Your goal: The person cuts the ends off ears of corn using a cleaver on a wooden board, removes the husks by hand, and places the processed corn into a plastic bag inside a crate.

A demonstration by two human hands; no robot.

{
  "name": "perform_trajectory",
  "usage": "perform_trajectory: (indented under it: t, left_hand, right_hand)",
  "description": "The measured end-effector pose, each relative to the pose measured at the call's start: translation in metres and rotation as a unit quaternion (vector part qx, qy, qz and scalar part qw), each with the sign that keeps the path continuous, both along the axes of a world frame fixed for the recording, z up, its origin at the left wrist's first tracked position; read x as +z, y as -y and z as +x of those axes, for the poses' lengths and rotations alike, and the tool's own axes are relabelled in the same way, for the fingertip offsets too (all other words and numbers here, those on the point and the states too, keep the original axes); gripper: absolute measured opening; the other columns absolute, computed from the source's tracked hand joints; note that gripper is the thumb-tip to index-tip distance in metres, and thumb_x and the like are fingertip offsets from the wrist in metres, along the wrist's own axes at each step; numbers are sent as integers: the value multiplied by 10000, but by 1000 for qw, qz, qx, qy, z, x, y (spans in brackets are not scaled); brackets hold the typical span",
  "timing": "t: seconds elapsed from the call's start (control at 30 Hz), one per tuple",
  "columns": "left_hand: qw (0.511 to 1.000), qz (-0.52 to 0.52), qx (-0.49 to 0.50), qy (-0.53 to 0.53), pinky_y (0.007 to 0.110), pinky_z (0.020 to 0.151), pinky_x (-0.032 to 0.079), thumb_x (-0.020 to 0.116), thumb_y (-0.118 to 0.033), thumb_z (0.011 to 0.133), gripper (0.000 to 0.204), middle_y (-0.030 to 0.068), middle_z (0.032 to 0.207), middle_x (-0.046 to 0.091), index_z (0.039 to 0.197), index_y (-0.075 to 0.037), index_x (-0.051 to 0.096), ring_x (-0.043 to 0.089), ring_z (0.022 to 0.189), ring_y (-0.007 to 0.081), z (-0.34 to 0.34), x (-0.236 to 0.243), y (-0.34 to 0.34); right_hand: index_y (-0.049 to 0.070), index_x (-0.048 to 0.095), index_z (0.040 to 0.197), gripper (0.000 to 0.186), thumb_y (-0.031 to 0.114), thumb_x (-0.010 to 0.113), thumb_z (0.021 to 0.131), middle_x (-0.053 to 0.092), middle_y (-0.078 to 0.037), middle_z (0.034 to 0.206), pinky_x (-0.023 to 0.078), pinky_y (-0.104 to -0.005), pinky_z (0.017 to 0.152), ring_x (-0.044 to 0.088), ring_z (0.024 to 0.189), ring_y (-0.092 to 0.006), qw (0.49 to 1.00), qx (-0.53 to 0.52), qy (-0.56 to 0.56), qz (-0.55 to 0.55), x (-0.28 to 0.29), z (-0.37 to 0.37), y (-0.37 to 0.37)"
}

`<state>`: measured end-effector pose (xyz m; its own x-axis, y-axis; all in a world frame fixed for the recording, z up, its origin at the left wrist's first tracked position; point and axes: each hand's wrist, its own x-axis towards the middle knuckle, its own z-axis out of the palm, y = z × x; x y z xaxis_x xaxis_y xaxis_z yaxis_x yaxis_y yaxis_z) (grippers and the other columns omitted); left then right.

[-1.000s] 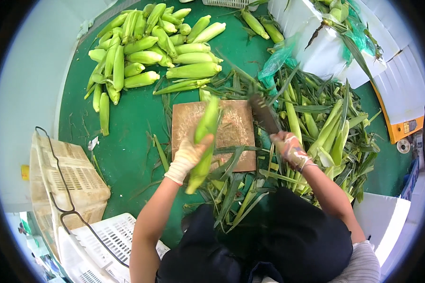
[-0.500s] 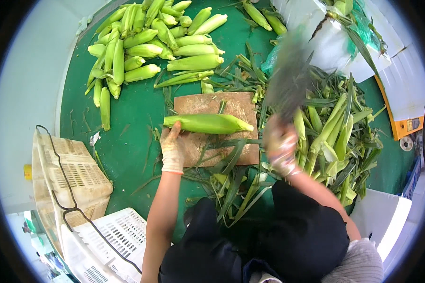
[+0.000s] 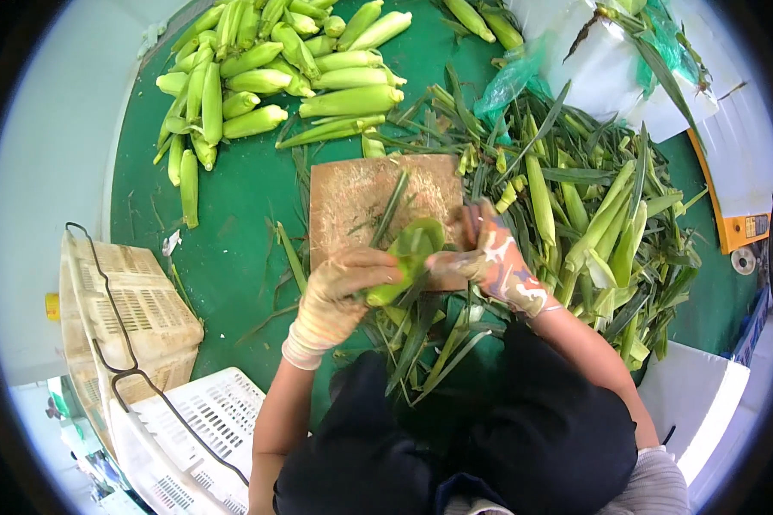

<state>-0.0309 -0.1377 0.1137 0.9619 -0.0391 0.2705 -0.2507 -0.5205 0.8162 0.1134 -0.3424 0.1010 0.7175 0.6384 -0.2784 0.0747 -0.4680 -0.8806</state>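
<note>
My left hand (image 3: 345, 287), in a pale glove, is closed around a green ear of corn (image 3: 416, 245) with its husk on. The ear is tilted end-on over the near part of the wooden chopping board (image 3: 343, 193) and blurred by motion. My right hand (image 3: 502, 262), in a patterned glove, is at the board's right edge, its thumb reaching to the ear's husk. A dark brown piece that looks like a knife handle (image 3: 471, 225) shows in its curled fingers; no blade can be made out. A dark green leaf strip (image 3: 391, 209) lies on the board.
Husked ears of corn (image 3: 258, 81) are piled at the far left of the green table (image 3: 232, 283). Torn husks and leaves (image 3: 610, 232) heap up at the right, beside a green plastic bag (image 3: 511, 86). Plastic crates (image 3: 142, 313) stand at the lower left.
The ear has gone from lying across the board to being tilted in my left hand. My right hand has come in to it; the blurred, raised blade is no longer seen.
</note>
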Motion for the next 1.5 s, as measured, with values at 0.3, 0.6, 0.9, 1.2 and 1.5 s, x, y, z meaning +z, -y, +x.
perform_trajectory:
  t: [0.3, 0.6, 0.9, 1.2, 1.5]
  left_hand:
    - [988, -40, 122, -88, 323, 899, 486, 540, 155, 600, 507, 138, 1154, 630, 1018, -77, 710, 612, 1065, 301, -53, -25, 12]
    - [825, -391, 393, -110, 266, 825, 515, 664, -32, 860, 270, 80, 1059, 661, 1123, 25, 644, 620, 942, 141, -30, -64, -27]
    - [767, -482, 414, 85, 341, 946, 483, 596, -65, 903, 227, 98, 1092, 605, 1115, 17, 581, 561, 1050, 196, 174, -51, -227]
    - [783, -553, 237, 159, 365, 943, 451, 539, -221, 934, 196, 104, 1031, 635, 1004, -58, 622, 577, 992, 219, 452, -97, -193]
    - [866, 9, 376, -329, 402, 866, 524, 740, -357, 708, 614, 239, 1162, 614, 1110, 73, 564, 640, 1032, 330, 670, -148, 19]
  right_hand:
    - [47, 554, 1070, 350, 182, 715, 790, 655, -116, 787, 521, -329, 582, 632, 657, -211, 973, -105, 194, -63, -13, 9, 81]
    - [16, 477, 1065, 373, -61, 713, 786, 483, -3, 954, 451, -216, 745, 490, 843, -114, 831, -351, 426, -70, 47, 39, 202]
    - [59, 500, 940, 162, 167, 588, 857, 586, -191, 933, 496, -446, 670, 609, 812, -367, 839, -83, 464, -271, -90, 168, 59]
    - [59, 523, 1147, 404, 299, 580, 827, 514, -251, 1214, 493, -483, 757, 557, 1028, -416, 860, -39, 330, -387, -169, 236, 85]
    - [70, 555, 1114, 355, 295, 545, 840, 516, -221, 1257, 462, -510, 764, 527, 1057, -376, 862, -43, 326, -386, -190, 235, 97]
